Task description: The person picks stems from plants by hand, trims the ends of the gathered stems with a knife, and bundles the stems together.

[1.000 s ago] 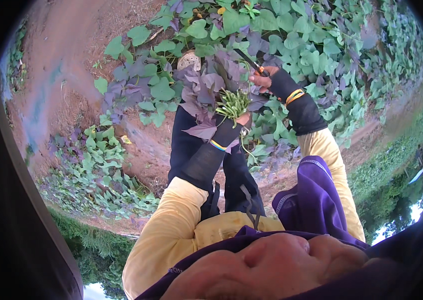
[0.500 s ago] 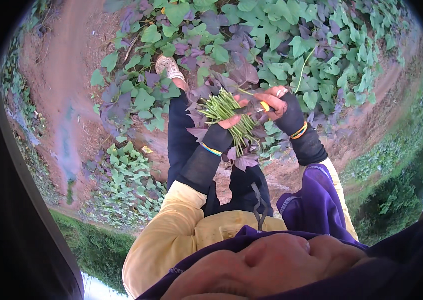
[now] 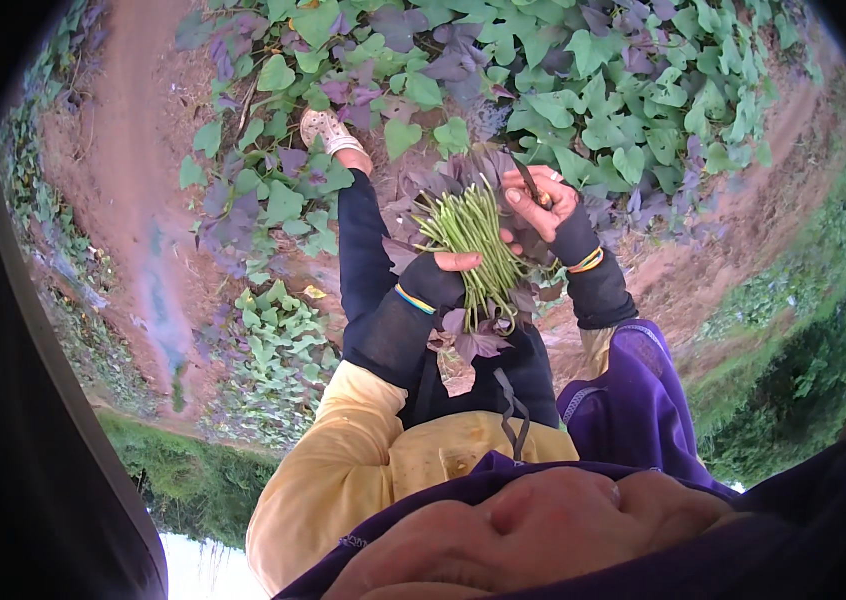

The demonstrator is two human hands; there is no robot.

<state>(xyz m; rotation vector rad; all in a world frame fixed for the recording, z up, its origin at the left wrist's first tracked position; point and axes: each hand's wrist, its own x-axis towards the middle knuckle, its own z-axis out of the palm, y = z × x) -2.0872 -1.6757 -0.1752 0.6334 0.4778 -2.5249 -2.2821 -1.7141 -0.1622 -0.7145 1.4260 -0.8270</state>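
From the head view, we're looking straight down on the action, and there's the bundle of green stems, right in the middle, above the person's lap! The left hand has it firmly grasped, thumb laid across the stems and fingertips peeking out on the far side. We see the cut-looking ends fanned toward the top, with purple leaves hanging at the lower end and more showing behind. Over to the right hand, just beside the bundle: it's closed around a slim dark tool, pinched between thumb and fingers, its tip angled up and to the left. How much of that tool is hidden in the palm, we can't tell. A ring sits on one finger, and we spot a yellow-and-orange band at that wrist, over a black sleeve cover. Further up, we've got broad green vines spreading across the ground, a pale clog planted among leaves, and reddish soil running down the left.
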